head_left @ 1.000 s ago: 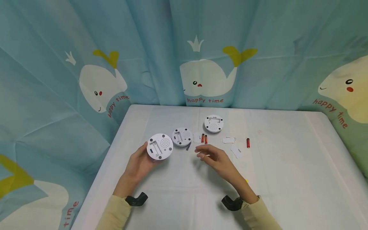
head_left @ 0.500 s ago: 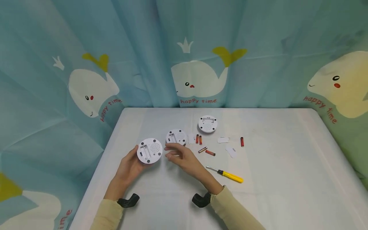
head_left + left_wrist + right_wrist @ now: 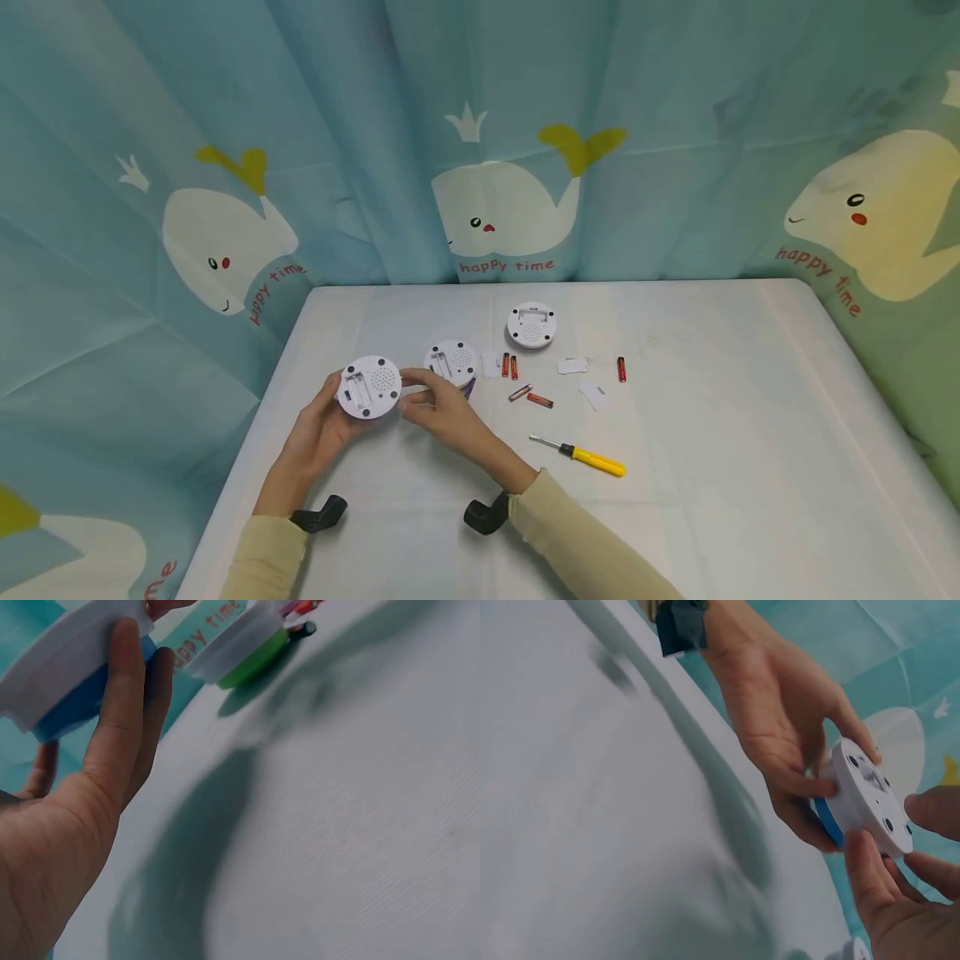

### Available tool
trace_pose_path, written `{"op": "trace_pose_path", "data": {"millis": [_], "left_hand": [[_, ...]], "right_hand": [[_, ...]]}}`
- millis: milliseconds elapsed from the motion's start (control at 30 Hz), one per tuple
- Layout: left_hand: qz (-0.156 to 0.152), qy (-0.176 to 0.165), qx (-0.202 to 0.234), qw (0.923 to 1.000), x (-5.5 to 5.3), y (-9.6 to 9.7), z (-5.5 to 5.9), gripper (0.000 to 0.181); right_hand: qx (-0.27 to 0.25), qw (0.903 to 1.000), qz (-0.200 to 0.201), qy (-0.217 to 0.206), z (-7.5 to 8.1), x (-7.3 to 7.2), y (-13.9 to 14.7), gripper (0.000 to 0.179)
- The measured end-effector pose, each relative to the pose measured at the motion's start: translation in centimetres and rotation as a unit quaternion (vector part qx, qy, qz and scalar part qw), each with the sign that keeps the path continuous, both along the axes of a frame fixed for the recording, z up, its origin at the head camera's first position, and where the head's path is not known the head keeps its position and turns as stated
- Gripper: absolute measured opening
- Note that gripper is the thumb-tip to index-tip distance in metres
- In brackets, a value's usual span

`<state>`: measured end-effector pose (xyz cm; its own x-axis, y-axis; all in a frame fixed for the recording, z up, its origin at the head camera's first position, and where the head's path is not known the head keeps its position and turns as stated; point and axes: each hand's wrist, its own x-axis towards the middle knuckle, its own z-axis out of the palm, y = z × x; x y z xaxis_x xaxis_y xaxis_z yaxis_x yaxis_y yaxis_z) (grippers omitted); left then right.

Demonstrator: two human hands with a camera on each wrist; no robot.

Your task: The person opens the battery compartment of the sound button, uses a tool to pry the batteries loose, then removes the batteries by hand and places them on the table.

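Observation:
My left hand holds up a round white device by its edge. Its face, turned up, shows a battery slot with no battery in it, a patch of speaker holes and small dark feet. The underside is blue in the left wrist view. From the right, my right hand has its fingertips and thumb at the rim of the same device. Just behind that hand, a second white device lies slot side up on the table, its lower part green in the left wrist view.
A third white device sits farther back. Several small batteries lie mid-table, with one red battery off to the right. White battery covers are scattered among them. A yellow-handled screwdriver lies nearer the front.
My right hand has moved left, from over the batteries to the rim of the held device, uncovering the screwdriver and two batteries. The head view has shifted; my left hand keeps its hold.

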<state>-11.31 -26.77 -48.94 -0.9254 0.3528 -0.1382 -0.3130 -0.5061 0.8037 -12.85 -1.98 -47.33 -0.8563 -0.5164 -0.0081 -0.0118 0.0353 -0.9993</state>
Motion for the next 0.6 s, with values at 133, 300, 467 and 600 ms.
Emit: {"op": "trace_pose_path", "data": {"millis": [133, 300, 467, 600], "left_hand": [[0.009, 0.022, -0.063, 0.9978, -0.3, -0.3, -0.1, 0.030], [0.024, 0.017, -0.116, 0.9928, -0.6, -0.5, -0.3, 0.028], [0.047, 0.008, -0.175, 0.9835, -0.9, -0.1, -0.4, 0.028], [0.072, -0.006, -0.224, 0.9719, -1.0, 0.2, -0.5, 0.026]], "right_hand": [[-0.004, 1.0000, -0.008, -0.001, -0.3, 0.1, -0.7, 0.056], [-0.010, 0.9998, -0.016, -0.010, -1.0, 0.3, -1.4, 0.060], [-0.012, 0.9995, -0.024, -0.016, -1.9, 0.3, -1.6, 0.062], [-0.012, 0.9995, -0.027, -0.012, -2.4, 0.2, -1.7, 0.061]]}}
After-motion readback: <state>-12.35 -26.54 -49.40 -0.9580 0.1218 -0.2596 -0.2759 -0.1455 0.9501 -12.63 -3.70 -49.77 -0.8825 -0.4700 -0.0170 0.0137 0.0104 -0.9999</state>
